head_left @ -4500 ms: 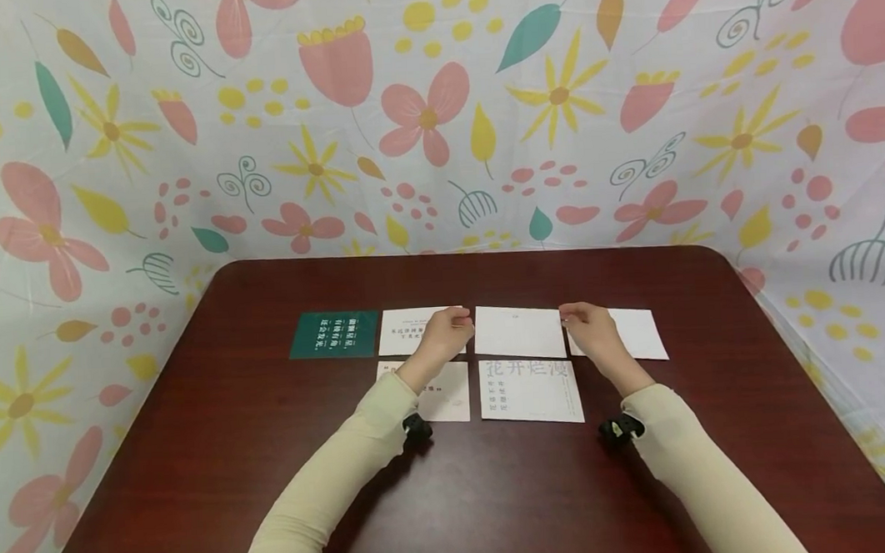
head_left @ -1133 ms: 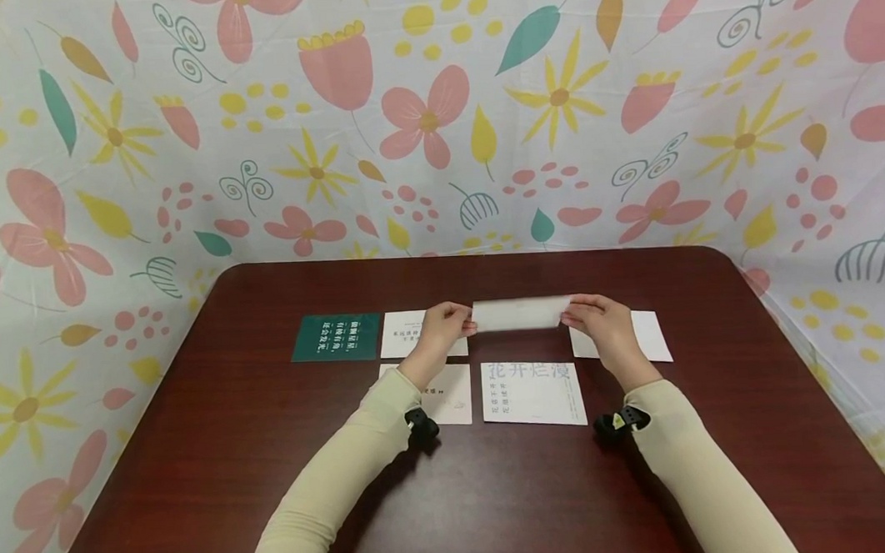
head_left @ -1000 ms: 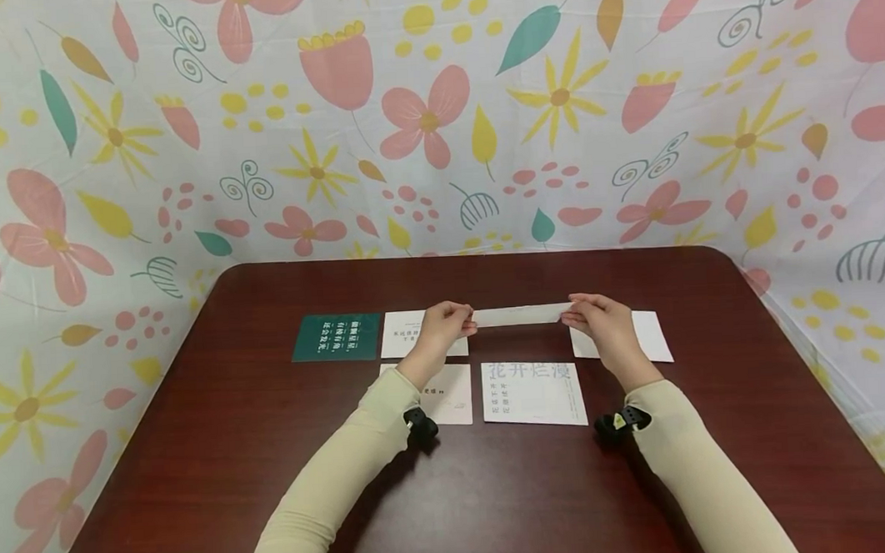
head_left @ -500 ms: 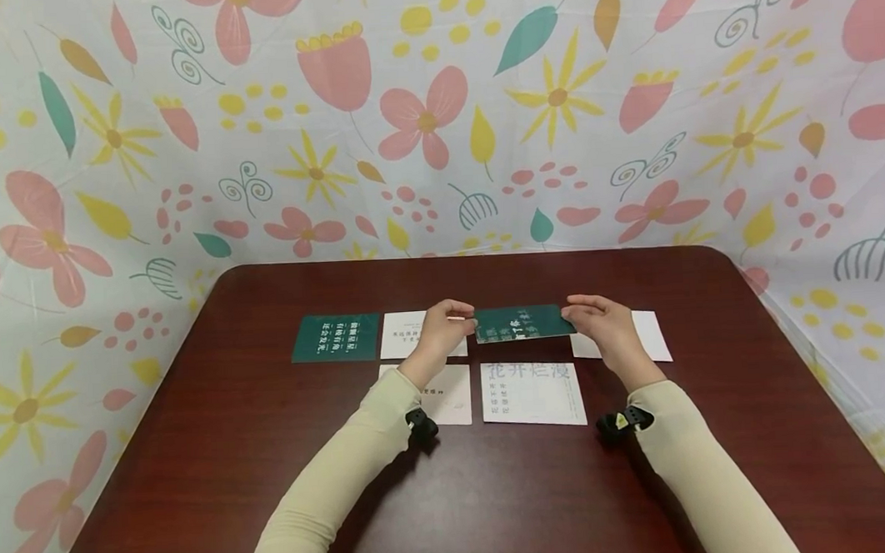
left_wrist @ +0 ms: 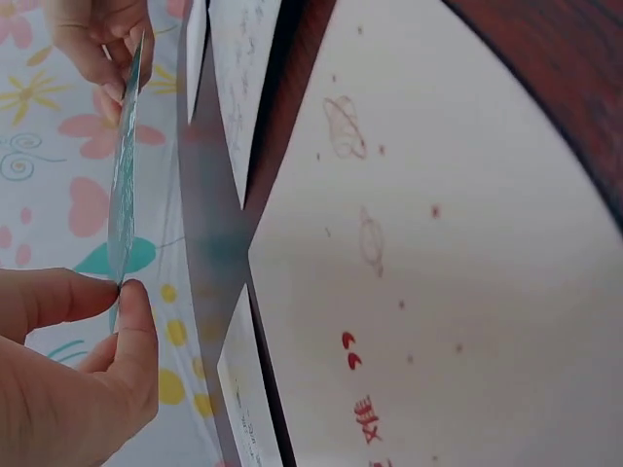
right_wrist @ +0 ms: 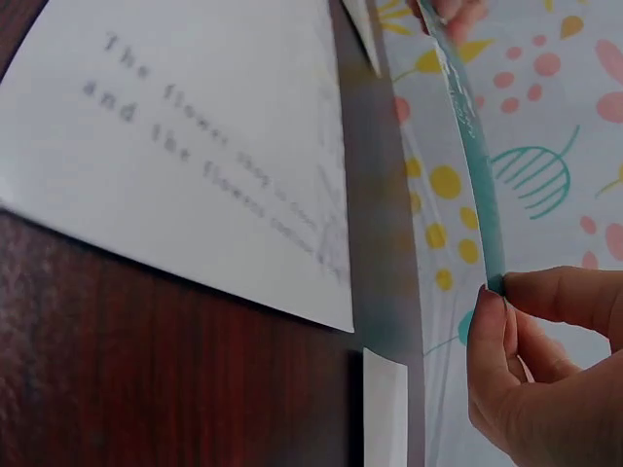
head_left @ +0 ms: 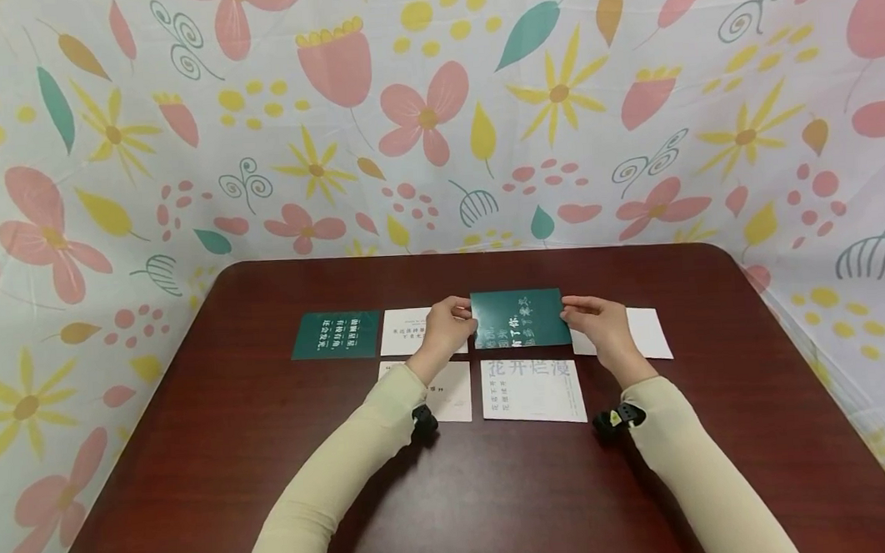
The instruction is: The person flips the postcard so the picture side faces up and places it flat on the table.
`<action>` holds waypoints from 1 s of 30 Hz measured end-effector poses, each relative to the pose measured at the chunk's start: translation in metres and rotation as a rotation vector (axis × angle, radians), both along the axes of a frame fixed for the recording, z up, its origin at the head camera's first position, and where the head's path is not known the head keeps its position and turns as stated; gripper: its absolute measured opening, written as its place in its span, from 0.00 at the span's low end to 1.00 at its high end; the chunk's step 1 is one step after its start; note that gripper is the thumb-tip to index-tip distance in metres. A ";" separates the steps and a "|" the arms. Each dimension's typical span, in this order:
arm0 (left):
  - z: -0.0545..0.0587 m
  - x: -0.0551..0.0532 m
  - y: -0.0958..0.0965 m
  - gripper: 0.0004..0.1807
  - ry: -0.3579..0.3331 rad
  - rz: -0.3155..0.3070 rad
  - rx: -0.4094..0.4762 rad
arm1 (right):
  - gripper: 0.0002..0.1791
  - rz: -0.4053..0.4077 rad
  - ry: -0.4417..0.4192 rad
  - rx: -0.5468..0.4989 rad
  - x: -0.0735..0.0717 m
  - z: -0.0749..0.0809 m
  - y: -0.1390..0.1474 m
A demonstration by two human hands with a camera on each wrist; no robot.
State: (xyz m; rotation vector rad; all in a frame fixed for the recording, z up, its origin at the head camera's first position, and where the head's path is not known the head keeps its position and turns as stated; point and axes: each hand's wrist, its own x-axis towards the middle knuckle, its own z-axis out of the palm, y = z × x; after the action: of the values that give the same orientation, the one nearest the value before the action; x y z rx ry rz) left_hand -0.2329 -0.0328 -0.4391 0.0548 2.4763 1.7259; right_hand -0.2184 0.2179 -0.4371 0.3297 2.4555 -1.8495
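A dark green card [head_left: 520, 318] with white lettering is held up between both hands, its printed side towards the head camera. My left hand [head_left: 449, 335] pinches its left edge between thumb and fingers, as the left wrist view also shows at the card's edge [left_wrist: 125, 175]. The right hand [head_left: 600, 331] pinches the opposite edge; in the right wrist view, thumb and fingertips meet on the green card [right_wrist: 472, 156]. Both wrist views show the card raised off the table. Below it lies a white card [head_left: 533, 393] with grey lettering.
On the dark red table [head_left: 499, 491] lie another green card [head_left: 335, 336], a white card [head_left: 400, 333] partly behind the left hand, a cream card [head_left: 452, 393] beneath the left wrist, and a blank white card [head_left: 646, 333] beside the right hand. A flowered cloth [head_left: 438, 193] hangs behind.
The card between the hands showed its blank white side, then was lifted and turned over through edge-on. Its green lettered side now faces the head camera. The other cards lie where they were.
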 end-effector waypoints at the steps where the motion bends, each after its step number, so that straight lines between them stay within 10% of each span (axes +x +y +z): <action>1: 0.000 0.000 0.000 0.20 0.006 -0.008 -0.007 | 0.22 0.000 0.001 0.010 0.000 -0.001 -0.001; 30: -0.005 -0.008 0.018 0.30 0.034 -0.177 -0.544 | 0.29 0.166 -0.009 0.516 -0.008 -0.007 -0.019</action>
State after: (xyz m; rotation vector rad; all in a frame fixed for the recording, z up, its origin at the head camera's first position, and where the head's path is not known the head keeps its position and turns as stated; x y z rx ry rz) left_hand -0.2407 -0.0149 -0.4443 0.2414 2.7729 0.9518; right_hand -0.2265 0.1991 -0.4445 0.1427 2.8206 -1.1318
